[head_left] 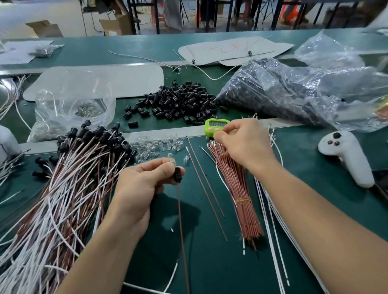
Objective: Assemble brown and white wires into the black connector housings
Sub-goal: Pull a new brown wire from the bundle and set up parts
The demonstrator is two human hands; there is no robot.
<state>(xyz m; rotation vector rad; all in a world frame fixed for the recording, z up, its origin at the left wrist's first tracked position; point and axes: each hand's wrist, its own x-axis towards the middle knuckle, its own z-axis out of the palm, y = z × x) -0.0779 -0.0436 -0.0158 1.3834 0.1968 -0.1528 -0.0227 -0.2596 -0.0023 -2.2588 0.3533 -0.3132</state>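
Black housing [176, 176], one brown wire [182, 232] hanging from it, pinched in my left hand [142, 189]; my right hand [244, 148] pinches tips of one brown bundle [241, 197]. Two loose wires [204, 189] lie between them.

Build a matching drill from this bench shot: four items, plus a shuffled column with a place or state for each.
Things:
1. green timer
2. brown wire bundle
3. loose black housings
4. housing with one brown wire

Places or states:
A. pinched in the left hand
B. tied with a yellow band
C. heaped mid-table beside a full clear bag
D. just beyond the right hand

Pairs: 1-D, 2-B, 3-C, 4-A.
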